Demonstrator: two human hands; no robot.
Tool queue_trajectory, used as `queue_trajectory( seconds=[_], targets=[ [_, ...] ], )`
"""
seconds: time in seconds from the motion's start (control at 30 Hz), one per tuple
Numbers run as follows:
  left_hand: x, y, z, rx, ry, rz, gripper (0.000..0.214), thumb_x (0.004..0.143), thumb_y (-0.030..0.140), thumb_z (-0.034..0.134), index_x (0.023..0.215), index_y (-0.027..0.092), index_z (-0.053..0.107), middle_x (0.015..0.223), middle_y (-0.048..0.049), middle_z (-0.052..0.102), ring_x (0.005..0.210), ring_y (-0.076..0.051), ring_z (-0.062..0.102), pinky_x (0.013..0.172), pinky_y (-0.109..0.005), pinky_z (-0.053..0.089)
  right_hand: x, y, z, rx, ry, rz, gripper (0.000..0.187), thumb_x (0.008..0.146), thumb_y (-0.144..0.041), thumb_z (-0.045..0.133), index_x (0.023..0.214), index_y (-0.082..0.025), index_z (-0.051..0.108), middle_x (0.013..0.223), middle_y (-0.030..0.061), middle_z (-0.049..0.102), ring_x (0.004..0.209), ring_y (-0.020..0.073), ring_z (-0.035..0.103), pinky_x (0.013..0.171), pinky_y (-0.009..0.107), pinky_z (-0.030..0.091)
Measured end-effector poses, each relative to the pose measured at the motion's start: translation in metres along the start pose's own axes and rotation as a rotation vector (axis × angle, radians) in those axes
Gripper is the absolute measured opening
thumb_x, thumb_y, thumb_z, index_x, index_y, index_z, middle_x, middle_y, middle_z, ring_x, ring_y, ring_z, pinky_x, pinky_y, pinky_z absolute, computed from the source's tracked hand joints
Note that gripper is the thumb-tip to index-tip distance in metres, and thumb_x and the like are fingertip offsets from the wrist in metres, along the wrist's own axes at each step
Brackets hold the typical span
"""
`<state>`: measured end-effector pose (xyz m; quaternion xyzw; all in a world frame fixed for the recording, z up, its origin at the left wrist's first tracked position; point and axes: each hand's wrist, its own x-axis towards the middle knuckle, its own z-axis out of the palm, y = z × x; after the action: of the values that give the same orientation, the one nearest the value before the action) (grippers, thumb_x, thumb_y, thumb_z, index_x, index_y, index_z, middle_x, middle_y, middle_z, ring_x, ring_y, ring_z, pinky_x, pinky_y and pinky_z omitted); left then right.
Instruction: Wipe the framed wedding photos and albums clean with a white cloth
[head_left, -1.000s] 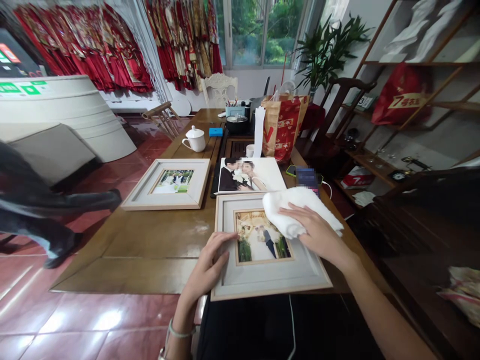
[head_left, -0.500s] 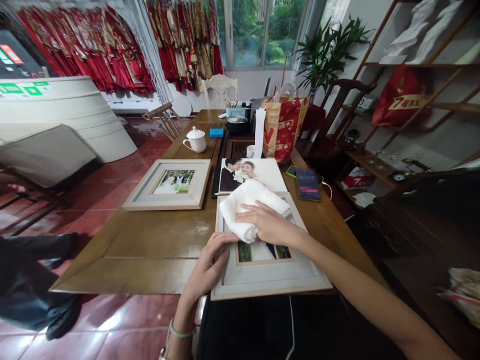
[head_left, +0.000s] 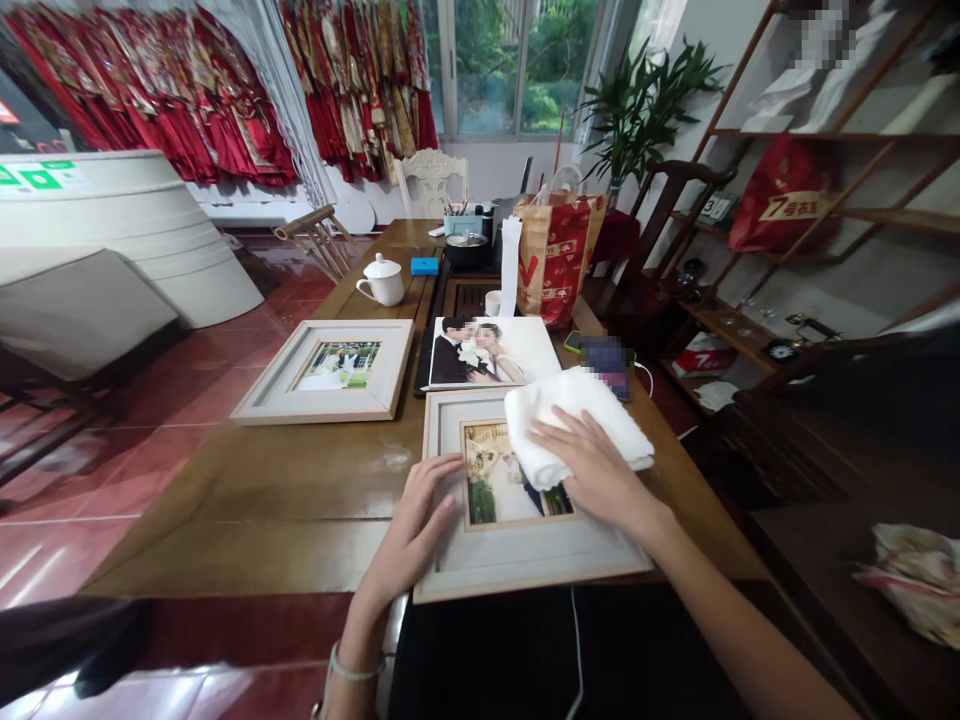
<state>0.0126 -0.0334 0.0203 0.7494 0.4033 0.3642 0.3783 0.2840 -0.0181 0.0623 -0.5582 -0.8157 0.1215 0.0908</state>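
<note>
A light wooden picture frame lies flat at the table's near edge, with a wedding photo in its middle. My right hand grips a folded white cloth, pressing it over the right upper part of this frame; the cloth overhangs the frame's right border and hides part of the photo. On the frame's left side rests my left hand, open, its fingertips near the photo's edge.
A second framed photo lies to the left, and a loose couple print just beyond. Farther back are a white lidded cup, a blue box and a red-brown paper bag. A phone with a cable lies right.
My right hand has slid the cloth to the right across the frame, uncovering more of the photo and the couple print. My left hand stays on the frame's left side.
</note>
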Motion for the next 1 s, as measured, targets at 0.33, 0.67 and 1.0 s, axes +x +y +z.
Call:
queue_trajectory(
  seconds=[0.33,0.67,1.0],
  targets=[
    [-0.004,-0.006,0.004,-0.112,0.059,-0.061,0.048,0.101,0.040,0.028,0.147,0.026,0.030,0.155,-0.0068,0.028,0.144,-0.025,0.023,0.120,-0.047,0.015,-0.036,-0.067,-0.003,0.367,-0.318,-0.416,0.082,0.058,0.001,0.041,0.135,-0.024,0.053,0.143,-0.0002,0.051,0.144,0.0167,0.026,0.120,0.047,0.007],
    [-0.001,-0.008,0.000,-0.051,0.008,0.010,0.043,0.097,0.024,0.042,0.140,0.030,0.044,0.149,-0.0052,0.038,0.142,-0.024,0.027,0.119,-0.045,0.019,-0.062,-0.004,-0.027,0.116,-0.230,-0.043,0.077,0.060,0.003,0.037,0.128,-0.025,0.060,0.140,-0.0007,0.054,0.137,0.0210,0.041,0.117,0.046,0.027],
    [-0.002,-0.009,0.000,-0.051,0.006,0.025,0.040,0.096,0.019,0.040,0.135,0.027,0.048,0.148,-0.0064,0.040,0.140,-0.025,0.030,0.118,-0.046,0.020,0.032,0.028,-0.004,-0.091,0.120,0.068,0.073,0.067,0.000,0.046,0.137,-0.020,0.052,0.151,0.0049,0.040,0.145,0.0316,0.020,0.116,0.059,0.014]
  ],
)
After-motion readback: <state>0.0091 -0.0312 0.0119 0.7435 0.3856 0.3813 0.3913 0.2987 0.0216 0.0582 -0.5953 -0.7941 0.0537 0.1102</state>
